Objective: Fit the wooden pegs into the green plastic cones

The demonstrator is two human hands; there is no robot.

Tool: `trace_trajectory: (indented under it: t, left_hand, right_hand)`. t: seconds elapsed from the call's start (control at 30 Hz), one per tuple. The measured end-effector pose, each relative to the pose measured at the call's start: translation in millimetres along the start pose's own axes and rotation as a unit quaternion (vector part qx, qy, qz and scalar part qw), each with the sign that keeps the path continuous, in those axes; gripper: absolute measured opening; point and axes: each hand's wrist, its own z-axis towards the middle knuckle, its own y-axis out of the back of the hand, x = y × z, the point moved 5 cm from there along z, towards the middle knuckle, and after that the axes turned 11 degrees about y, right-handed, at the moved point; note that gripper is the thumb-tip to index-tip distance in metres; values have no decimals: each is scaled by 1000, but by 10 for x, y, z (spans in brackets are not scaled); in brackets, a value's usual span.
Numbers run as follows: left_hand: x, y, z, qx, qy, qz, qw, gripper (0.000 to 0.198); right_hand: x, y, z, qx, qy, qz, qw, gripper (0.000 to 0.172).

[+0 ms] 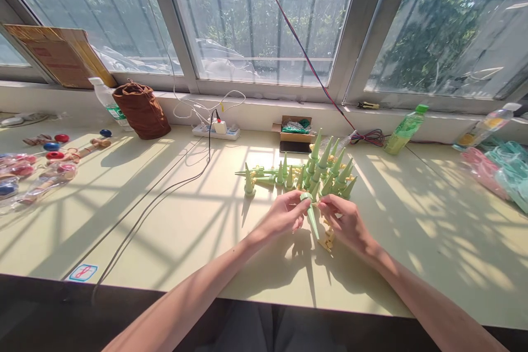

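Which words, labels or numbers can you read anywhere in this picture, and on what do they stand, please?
Nothing reads clearly.
The sticker at the near edge of the table: a red mark in a blue frame, too blurred.
The clear bottle: green label, too small.
The cardboard sheet: reddish print, blurred.
The green cone held by the left hand and right hand: no print visible.

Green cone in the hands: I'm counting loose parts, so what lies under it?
A few small yellow pieces lie on the table below the green cone. The right hand hides any others.
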Motion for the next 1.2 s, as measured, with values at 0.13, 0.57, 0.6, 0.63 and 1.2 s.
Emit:
trace_trajectory:
  t: [0.13,0.57,0.6,0.63,1.2]
  left_hand:
    - [-41,-10,-42,-5,-19,37,999,38]
    - [-108,2,-110,-39,-155,228,961,35]
    - [-112,1,-112,-41,-161,233,958,34]
    - [-115,-1,-113,-45,-164,237,957,33]
    - [44,50,-18,5,70,69,995,76]
  right_hand:
    - [22,-1,3,8,-4,6,1000,23]
    - [30,-10,0,29,-42,30,998,33]
    - [29,-12,0,28,-43,33,998,34]
    - [26,-14,-1,26,-45,36,998,34]
    - [36,26,-6,-62,-4,89,994,17]
